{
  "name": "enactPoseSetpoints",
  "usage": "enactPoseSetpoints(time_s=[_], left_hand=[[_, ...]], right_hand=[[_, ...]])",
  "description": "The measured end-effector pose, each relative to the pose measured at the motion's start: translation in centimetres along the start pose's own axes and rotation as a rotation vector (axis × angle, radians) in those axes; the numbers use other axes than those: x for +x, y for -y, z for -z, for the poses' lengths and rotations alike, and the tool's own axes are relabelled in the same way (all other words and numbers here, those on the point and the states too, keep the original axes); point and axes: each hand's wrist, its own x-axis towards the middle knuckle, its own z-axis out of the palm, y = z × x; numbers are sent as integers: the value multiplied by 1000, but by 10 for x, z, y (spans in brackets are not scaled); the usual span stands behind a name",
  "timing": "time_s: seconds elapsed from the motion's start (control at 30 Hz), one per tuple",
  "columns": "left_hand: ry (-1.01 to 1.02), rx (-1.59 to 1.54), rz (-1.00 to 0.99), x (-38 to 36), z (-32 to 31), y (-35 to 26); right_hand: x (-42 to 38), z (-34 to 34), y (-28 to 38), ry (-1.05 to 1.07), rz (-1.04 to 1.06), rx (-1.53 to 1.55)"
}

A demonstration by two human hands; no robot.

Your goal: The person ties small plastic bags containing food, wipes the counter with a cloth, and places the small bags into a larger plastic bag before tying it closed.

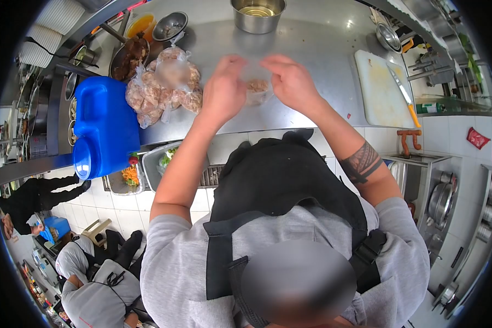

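Observation:
A clear plastic bag (257,97) with a small portion of pinkish meat at its bottom is between my two hands, over the steel counter (218,38). My left hand (230,82) is closed on the bag's left upper edge. Across from it, my right hand (291,81) grips the right upper edge. The fingertips are somewhat blurred. Left of my left hand lies a pile of tied plastic bags (147,90) filled with pale pink meat.
Beyond my hands stands a steel pot (258,16). On the right, a knife (403,90) with an orange handle rests on a white cutting board (374,98). A blue jug (106,120), a pan of browned food (130,57) and a metal bowl (170,26) are leftward. Other people (101,287) are behind-left.

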Motion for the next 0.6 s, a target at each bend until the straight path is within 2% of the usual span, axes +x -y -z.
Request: enactPoseSetpoints(time_s=[0.13, 0.2, 0.33, 0.5, 0.6], left_hand=[[41, -20, 32, -4, -5, 5], [153, 25, -19, -6, -7, 9], [113, 7, 18, -4, -2, 7], [-29, 54, 0, -3, -4, 0], [85, -29, 20, 0, -2, 7]], right_hand=[[-1, 1, -1, 1, -1, 11], [-2, 0, -1, 6, -11, 0], [-6, 0, 1, 74, -19, -26], [-3, -1, 2, 0, 12, 59], [-3, -2, -5, 24, -6, 38]])
